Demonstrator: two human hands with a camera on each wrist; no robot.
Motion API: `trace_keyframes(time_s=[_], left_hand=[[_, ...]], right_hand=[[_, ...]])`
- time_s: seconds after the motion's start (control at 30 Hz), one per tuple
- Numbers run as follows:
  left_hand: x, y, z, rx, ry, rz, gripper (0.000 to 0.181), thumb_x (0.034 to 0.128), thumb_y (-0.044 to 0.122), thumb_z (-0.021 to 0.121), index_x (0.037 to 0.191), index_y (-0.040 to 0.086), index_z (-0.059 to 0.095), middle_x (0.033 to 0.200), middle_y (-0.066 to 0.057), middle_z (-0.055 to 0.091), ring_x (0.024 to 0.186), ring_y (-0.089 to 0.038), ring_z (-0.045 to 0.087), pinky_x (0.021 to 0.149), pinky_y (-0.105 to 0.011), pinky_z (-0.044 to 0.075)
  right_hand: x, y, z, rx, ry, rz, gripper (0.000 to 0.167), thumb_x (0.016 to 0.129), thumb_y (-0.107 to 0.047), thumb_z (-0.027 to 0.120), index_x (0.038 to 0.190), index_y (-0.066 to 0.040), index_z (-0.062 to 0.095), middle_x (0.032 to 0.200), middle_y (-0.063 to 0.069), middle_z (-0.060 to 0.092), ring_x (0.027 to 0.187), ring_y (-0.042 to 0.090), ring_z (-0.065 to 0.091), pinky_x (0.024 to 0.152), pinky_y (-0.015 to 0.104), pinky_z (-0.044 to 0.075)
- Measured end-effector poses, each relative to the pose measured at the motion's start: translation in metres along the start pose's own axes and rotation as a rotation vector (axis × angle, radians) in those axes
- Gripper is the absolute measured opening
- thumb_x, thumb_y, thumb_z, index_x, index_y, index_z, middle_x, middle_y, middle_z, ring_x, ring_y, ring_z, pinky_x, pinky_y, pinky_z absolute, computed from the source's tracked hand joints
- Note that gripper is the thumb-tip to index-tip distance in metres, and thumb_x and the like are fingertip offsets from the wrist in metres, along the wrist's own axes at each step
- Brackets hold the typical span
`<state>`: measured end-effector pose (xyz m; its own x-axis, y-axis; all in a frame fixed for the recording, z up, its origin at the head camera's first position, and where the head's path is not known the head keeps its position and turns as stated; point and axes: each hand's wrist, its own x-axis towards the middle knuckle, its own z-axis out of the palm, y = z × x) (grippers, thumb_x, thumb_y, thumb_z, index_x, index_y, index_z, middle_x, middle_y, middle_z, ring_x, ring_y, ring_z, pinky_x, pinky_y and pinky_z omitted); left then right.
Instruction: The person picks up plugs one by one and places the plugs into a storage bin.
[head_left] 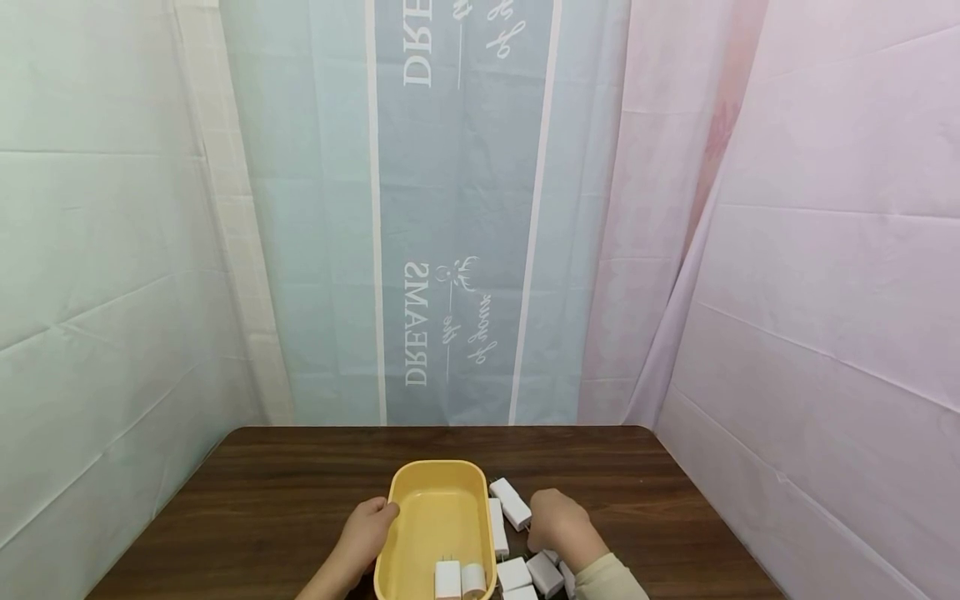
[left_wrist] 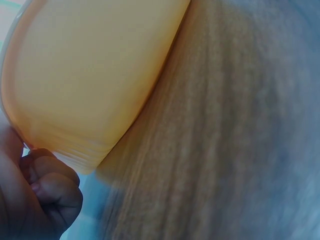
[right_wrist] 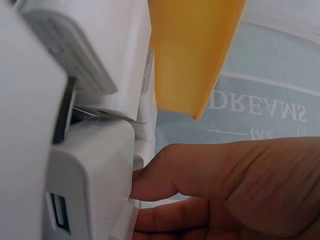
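Note:
A yellow tray [head_left: 438, 517] is on the brown table, with my left hand [head_left: 360, 537] gripping its left rim, thumb on top. The left wrist view shows that hand [left_wrist: 45, 192] with fingers curled under the tray's edge [left_wrist: 80, 75]. A white charger [head_left: 447, 579] and a rounded white one [head_left: 473, 578] lie in the tray's near end. Right of the tray, my right hand [head_left: 566, 529] is bent down beside loose white chargers [head_left: 512, 503]. In the right wrist view my right thumb and fingers [right_wrist: 210, 185] reach a white charger [right_wrist: 100, 165]; their tips are partly hidden.
More white chargers [head_left: 514, 575] lie close together along the tray's right side, some near my right sleeve [head_left: 611, 579]. The dark wood table [head_left: 300, 467] ends at a back edge before a hanging printed curtain [head_left: 465, 208]. Pale cloth walls stand on both sides.

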<state>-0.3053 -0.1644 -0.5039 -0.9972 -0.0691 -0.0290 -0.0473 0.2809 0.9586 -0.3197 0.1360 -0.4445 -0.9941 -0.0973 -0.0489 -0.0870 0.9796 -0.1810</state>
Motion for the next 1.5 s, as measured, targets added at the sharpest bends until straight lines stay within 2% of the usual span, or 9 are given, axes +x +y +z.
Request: trace_keyframes(time_s=[0.27,0.53,0.77,0.97,1.27,1.5], left_hand=[[0.0,0.0,0.001,0.005,0.009,0.001,0.028,0.0993,0.02,0.049,0.077,0.004,0.055,0.057,0.001,0.052,0.045,-0.011,0.051,0.042,-0.023,0.041],[-0.001,0.0,0.001,0.006,0.021,-0.002,0.028,0.0994,0.02,0.049,0.077,0.005,0.055,0.058,0.001,0.053,0.047,-0.012,0.053,0.043,-0.024,0.043],[-0.001,0.001,0.0,0.014,0.024,0.0,0.028,0.0994,0.021,0.049,0.079,0.003,0.056,0.058,0.0,0.053,0.047,-0.012,0.053,0.043,-0.024,0.043],[0.0,0.0,0.001,0.022,0.03,0.005,0.028,0.0985,0.02,0.049,0.075,0.005,0.053,0.057,0.001,0.051,0.046,-0.011,0.051,0.042,-0.023,0.041],[-0.002,0.001,0.002,0.008,0.029,-0.006,0.028,0.0989,0.02,0.049,0.077,0.004,0.053,0.057,0.001,0.051,0.045,-0.011,0.05,0.041,-0.023,0.04],[-0.004,0.003,0.002,-0.005,0.03,0.01,0.028,0.0995,0.019,0.049,0.077,0.003,0.053,0.058,0.0,0.052,0.047,-0.012,0.051,0.043,-0.024,0.041]], right_hand=[[-0.003,0.001,-0.007,0.017,-0.023,-0.011,0.017,0.07,-0.006,0.081,0.078,-0.006,0.066,0.077,0.006,0.061,0.062,0.02,0.051,0.055,0.039,0.045],[-0.007,0.004,-0.013,0.063,0.028,-0.035,0.022,0.068,-0.008,0.083,0.068,-0.01,0.061,0.069,0.003,0.059,0.058,0.019,0.049,0.052,0.037,0.044],[-0.01,0.0,-0.016,0.072,0.048,-0.043,0.023,0.067,-0.01,0.084,0.067,-0.011,0.06,0.067,0.002,0.058,0.058,0.019,0.051,0.051,0.038,0.046],[-0.012,-0.005,-0.022,0.1,0.065,-0.055,0.025,0.07,-0.014,0.084,0.064,-0.012,0.06,0.063,0.001,0.056,0.056,0.018,0.05,0.05,0.036,0.045],[-0.019,-0.012,-0.029,0.105,0.131,-0.125,0.028,0.067,-0.013,0.079,0.058,-0.016,0.053,0.058,-0.003,0.05,0.051,0.016,0.043,0.045,0.033,0.036],[-0.027,-0.021,-0.035,0.142,0.162,-0.194,0.026,0.062,-0.01,0.071,0.055,-0.018,0.047,0.056,-0.005,0.044,0.048,0.014,0.037,0.043,0.031,0.03]])
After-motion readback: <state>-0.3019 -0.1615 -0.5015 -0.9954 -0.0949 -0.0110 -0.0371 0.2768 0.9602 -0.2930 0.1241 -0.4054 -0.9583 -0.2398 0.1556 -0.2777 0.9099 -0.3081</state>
